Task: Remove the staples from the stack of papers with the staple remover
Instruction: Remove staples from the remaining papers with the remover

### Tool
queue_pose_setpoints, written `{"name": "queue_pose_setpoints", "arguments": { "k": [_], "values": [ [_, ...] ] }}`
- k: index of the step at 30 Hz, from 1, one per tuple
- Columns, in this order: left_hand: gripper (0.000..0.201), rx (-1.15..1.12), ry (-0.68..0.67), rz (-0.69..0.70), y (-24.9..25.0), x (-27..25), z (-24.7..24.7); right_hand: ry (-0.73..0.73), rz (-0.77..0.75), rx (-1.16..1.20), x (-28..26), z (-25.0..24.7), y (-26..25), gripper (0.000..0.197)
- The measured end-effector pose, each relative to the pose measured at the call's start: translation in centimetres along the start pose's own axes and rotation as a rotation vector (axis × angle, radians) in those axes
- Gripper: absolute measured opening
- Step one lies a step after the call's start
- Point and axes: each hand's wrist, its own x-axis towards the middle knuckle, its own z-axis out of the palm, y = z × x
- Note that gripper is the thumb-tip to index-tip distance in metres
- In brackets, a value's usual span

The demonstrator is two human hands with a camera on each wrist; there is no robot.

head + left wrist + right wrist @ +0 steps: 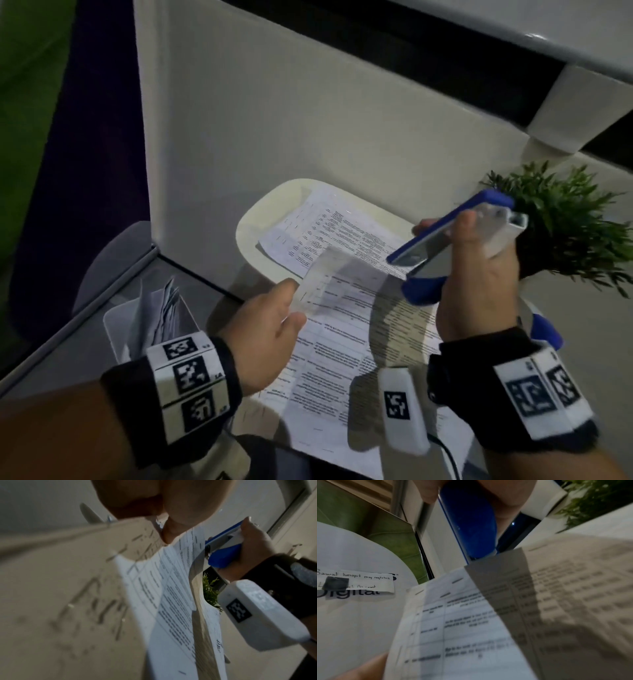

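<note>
A stack of printed papers [356,346] lies on the white table in front of me. My left hand [291,308] pinches the upper left corner of the top sheet [329,274] and holds it curled up off the stack; the left wrist view shows the fingers [173,524] on the paper's edge [159,582]. My right hand [476,260] grips a blue and clear staple remover [442,240], held in the air above the stack's upper right part with its nose toward the lifted sheet. From the right wrist, the blue tool [471,527] sits just above the raised page [471,622]. No staple is visible.
A white tray [251,222] with more printed sheets stands behind the stack. A green potted plant [568,222] is at the right. A white partition [274,120] rises behind the tray. A clear bin [147,322] of loose papers sits at the left, below the table edge.
</note>
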Motion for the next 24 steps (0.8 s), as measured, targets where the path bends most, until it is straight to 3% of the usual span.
{"name": "queue_pose_setpoints", "arguments": {
  "k": [4, 8, 13, 19, 24],
  "values": [
    [0.003, -0.005, 0.034, -0.011, 0.4, 0.0, -0.4, 0.02, 0.056, 0.08, -0.9, 0.5, 0.8, 0.056],
    [0.016, 0.009, -0.017, 0.044, 0.5, -0.7, -0.3, 0.058, 0.062, 0.109, -0.9, 0.6, 0.8, 0.032],
    [0.032, 0.008, -0.032, 0.056, 0.7, -1.2, -0.1, 0.09, 0.003, 0.141, -1.3, 1.1, 0.8, 0.04],
    [0.038, -0.068, -0.067, 0.021, 0.8, -1.5, -0.2, 0.01, 0.001, 0.139, -1.1, 1.4, 0.4, 0.022],
    [0.031, -0.316, -0.098, -0.1, 0.8, -1.0, 0.0, -0.132, 0.033, 0.152, -1.7, 2.6, 0.6, 0.03]
  ]
}}
